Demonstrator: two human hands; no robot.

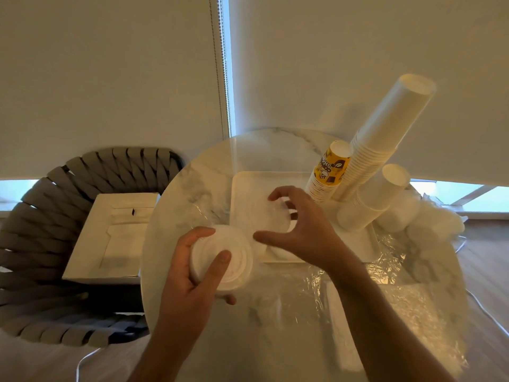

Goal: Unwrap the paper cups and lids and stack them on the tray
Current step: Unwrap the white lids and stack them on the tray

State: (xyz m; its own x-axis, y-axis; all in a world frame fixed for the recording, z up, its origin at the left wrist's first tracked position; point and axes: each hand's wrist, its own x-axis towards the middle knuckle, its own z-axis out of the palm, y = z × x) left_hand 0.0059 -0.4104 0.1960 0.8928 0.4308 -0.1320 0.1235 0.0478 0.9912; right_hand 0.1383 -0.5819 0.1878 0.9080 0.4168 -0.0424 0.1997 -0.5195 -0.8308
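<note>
My left hand point(192, 268) grips a stack of white lids point(234, 257) just off the near left corner of the white tray point(248, 186). My right hand point(300, 230) reaches over the tray with spread fingers around a second stack of white lids point(275, 216) that rests on it; whether the fingers grip it I cannot tell. On the tray's right side stand a tall stack of white paper cups point(385, 139), a shorter white stack point(371, 202) and a stack of yellow printed cups point(330, 169).
Crumpled clear plastic wrap point(399, 285) covers the near right of the round marble table point(192, 194). More wrapped white lids point(429, 224) lie at the right edge. An open white box point(110, 238) sits on a woven grey chair point(41, 216) to the left.
</note>
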